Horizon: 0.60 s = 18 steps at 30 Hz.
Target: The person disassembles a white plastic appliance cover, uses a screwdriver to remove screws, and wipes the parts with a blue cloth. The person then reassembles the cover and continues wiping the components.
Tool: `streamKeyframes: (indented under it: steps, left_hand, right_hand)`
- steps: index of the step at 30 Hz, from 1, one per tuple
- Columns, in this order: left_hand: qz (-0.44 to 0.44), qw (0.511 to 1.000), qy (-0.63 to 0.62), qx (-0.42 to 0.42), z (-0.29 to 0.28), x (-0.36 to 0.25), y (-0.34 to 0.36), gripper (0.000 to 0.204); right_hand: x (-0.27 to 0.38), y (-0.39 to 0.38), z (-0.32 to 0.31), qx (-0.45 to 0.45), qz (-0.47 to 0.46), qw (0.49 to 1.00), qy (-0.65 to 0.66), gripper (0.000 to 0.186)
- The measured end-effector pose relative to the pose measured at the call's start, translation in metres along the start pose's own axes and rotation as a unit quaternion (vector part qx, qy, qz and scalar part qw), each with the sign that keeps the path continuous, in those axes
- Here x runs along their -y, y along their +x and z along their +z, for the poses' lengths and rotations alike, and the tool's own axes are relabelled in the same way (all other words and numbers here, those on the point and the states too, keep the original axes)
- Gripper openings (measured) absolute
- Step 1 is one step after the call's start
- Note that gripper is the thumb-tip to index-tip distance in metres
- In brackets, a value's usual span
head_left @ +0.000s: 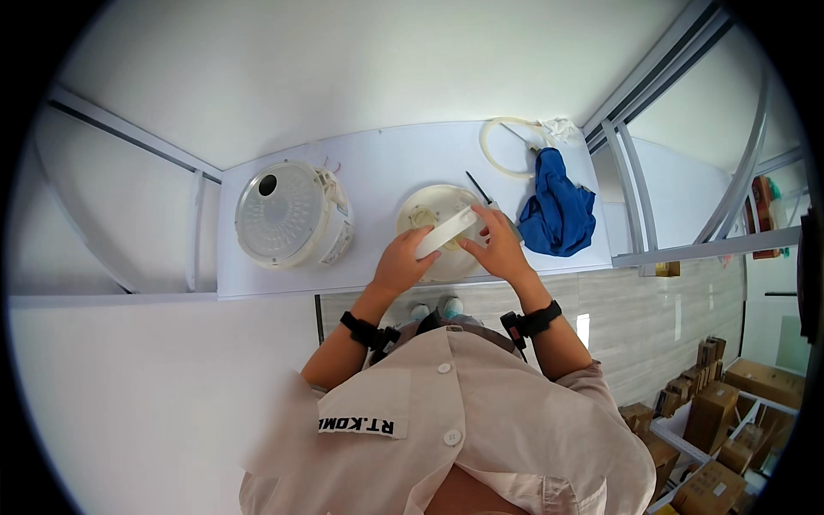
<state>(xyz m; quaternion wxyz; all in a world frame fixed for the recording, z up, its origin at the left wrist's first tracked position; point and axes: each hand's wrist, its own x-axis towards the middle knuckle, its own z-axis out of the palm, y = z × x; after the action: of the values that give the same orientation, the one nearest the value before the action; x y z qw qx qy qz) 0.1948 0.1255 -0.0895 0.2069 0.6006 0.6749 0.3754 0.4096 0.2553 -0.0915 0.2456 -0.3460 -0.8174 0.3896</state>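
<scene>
A long, flat white plastic piece [448, 232] is held slantwise between my two hands, its upper end to the right. My left hand [403, 260] grips its lower left end, with the fingers bent round it. At the other end, the fingertips of my right hand [500, 249] press on the piece, thumb below it. Directly beneath is a round cream-white dish-shaped part [438, 196] with a ring and small fittings inside, partly hidden by the hands. Just beyond my right hand lies a tool with a thin dark shaft [477, 186], its lighter end partly covered.
On the white table's left stands a round white appliance [283, 215] with a dark hole in its lid. To the right are a crumpled blue cloth [558, 210] and a cream ring-shaped band [486, 148]. Metal frames flank the table; cardboard boxes [711, 415] stand at lower right.
</scene>
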Motion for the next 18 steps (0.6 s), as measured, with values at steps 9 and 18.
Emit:
streamKeyframes:
  steps: [9, 18]
  left_hand:
    - [0.006, 0.994, -0.072, 0.083, 0.016, -0.002, 0.0, 0.061]
    - [0.006, 0.995, -0.008, 0.099, 0.027, -0.004, -0.001, 0.063]
  right_hand:
    - [-0.016, 0.007, 0.007, 0.0, 0.036, 0.999, 0.018, 0.076]
    - [-0.015, 0.011, 0.012, 0.0, 0.058, 0.996, -0.072, 0.075]
